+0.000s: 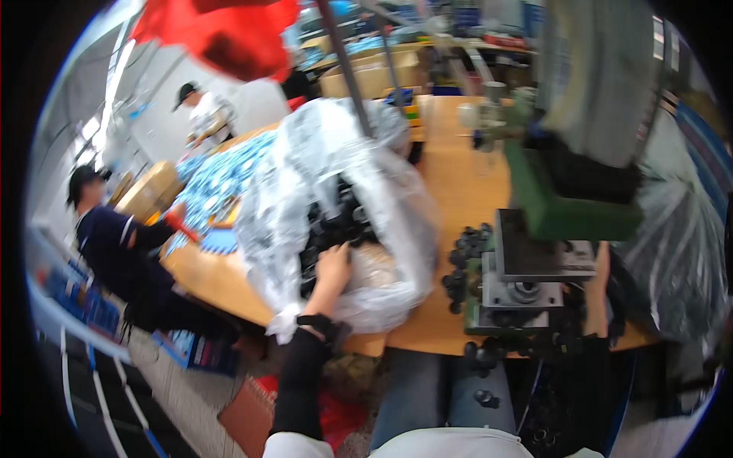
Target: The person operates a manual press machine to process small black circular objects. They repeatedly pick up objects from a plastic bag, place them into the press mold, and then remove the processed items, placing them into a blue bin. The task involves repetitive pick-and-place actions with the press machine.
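Observation:
My left hand (334,267) reaches into a large clear plastic bag (279,221) on the table. Its fingers curl down at the edge of a heap of small black round parts (353,217); whatever they grip is hidden. A dark band circles that wrist. To the right stands a green bench press (574,206) with a metal block and plate fixture (523,292) under its head. Behind the fixture's right side, my right hand (599,267) shows only in part, its fingers hidden by the press. More black parts (458,267) lie along the fixture's left side.
Black parts (489,398) also rest on my lap. A dark plastic sack (676,259) stands right of the press. One co-worker (114,237) sits at the left by a pile of light blue pieces (217,179); another person (205,114) is farther back. A red cloth (221,34) hangs overhead.

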The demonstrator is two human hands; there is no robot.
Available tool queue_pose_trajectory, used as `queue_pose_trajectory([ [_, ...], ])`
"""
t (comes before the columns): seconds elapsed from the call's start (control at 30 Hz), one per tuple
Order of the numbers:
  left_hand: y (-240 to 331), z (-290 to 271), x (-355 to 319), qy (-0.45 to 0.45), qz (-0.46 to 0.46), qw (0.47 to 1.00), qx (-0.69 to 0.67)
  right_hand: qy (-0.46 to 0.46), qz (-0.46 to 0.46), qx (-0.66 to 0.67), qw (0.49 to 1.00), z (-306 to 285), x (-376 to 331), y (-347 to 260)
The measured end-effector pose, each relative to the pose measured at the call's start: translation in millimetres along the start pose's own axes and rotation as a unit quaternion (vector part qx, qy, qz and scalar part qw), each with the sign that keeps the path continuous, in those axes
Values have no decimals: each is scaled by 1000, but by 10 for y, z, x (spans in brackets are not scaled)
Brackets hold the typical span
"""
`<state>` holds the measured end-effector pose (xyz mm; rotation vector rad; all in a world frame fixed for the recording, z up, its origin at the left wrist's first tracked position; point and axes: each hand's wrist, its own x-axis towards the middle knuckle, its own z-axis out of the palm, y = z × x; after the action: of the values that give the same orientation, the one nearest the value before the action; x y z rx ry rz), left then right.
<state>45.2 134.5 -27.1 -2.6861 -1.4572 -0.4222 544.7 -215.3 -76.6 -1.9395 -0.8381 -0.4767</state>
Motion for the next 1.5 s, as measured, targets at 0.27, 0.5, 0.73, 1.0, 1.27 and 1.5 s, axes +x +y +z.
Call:
queue_pose_trajectory([
  [0.27,85,-215,64,88,-23,991,-99,-73,-29,-103,992,-847,-748,-587],
  [0.5,1268,-840,-788,77,-40,737,-670,-123,51,-267,955,-805,-1082,-283],
  [0.73,2612,-700,-1040,12,143,762,-632,-94,27,-249,964,-796,-1123,-278],
  [1.0,2983,-837,-827,-40,78,772,-630,-88,34,-233,968,-776,-1101,-294],
  [1.27,3017,-737,-773,-26,87,794,-602,-77,26,-248,965,-791,-1124,-239],
  [1.5,2882,-731,-898,-8,104,875,-473,-100,6,-287,953,-652,-1066,-306],
])
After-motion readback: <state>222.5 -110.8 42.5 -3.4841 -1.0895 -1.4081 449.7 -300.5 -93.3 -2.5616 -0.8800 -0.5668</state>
